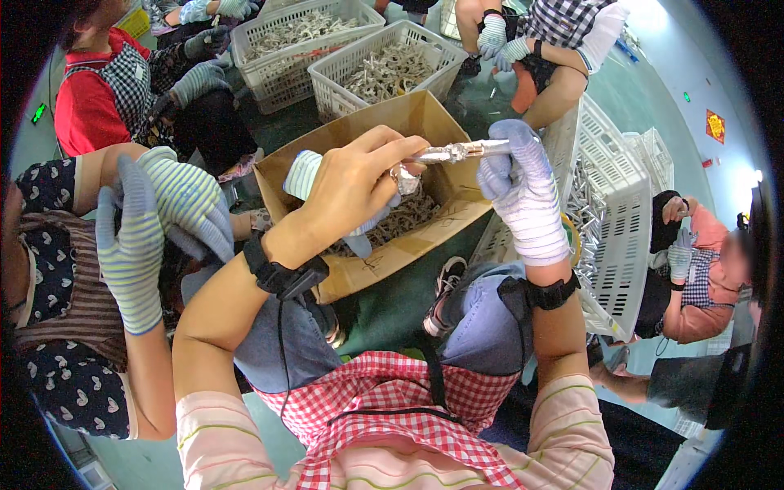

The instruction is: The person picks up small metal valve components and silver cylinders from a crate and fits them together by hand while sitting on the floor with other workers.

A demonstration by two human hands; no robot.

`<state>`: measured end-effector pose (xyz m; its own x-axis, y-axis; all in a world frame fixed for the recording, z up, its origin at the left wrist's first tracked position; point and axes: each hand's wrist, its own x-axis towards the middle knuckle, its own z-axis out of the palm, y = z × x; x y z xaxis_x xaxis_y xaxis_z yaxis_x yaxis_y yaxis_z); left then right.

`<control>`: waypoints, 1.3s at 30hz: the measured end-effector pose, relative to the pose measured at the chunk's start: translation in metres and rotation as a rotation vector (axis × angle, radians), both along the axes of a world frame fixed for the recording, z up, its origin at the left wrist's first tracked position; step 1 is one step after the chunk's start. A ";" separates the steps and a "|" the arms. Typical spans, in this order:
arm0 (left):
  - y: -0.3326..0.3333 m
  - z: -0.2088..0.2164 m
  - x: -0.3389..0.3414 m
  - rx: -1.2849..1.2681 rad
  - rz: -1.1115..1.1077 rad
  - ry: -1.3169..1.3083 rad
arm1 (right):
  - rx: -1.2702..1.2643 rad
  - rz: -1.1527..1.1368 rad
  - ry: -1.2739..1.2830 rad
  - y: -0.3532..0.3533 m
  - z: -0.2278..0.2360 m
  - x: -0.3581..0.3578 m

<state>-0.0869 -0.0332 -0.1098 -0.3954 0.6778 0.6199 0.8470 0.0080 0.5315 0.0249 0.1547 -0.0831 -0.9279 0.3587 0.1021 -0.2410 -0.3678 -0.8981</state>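
Note:
My bare left hand pinches the left end of a thin, silvery metal part above a cardboard box. A shiny, crumpled-looking lump hangs below those fingertips. On the part's other end, the thumb and fingers of my right hand are closed; it wears a white and blue-grey knit glove. Behind my left hand shows a striped glove; I cannot tell whether a hand is inside it. The open cardboard box holds many small metal pieces, partly hidden by my hands.
White plastic crates of metal parts stand beyond the box. At right, another white crate holds long silvery pieces. A co-worker's gloved hands are close on my left. Other gloved people sit around. A black wrist strap trails a cord.

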 end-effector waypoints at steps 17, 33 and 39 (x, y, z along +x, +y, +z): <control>0.003 0.001 0.000 0.125 -0.031 -0.070 | -0.377 0.312 0.006 -0.001 -0.008 -0.006; 0.001 0.008 0.007 0.222 0.028 -0.151 | -0.125 0.415 0.074 -0.008 -0.016 -0.008; 0.001 0.005 0.003 0.222 0.046 -0.158 | 0.133 0.360 0.016 -0.016 -0.010 -0.005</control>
<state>-0.0841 -0.0319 -0.1048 -0.5263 0.5110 0.6796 0.7548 -0.0872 0.6502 0.0198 0.1387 -0.0935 -0.9900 -0.0075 0.1410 -0.1317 -0.3119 -0.9409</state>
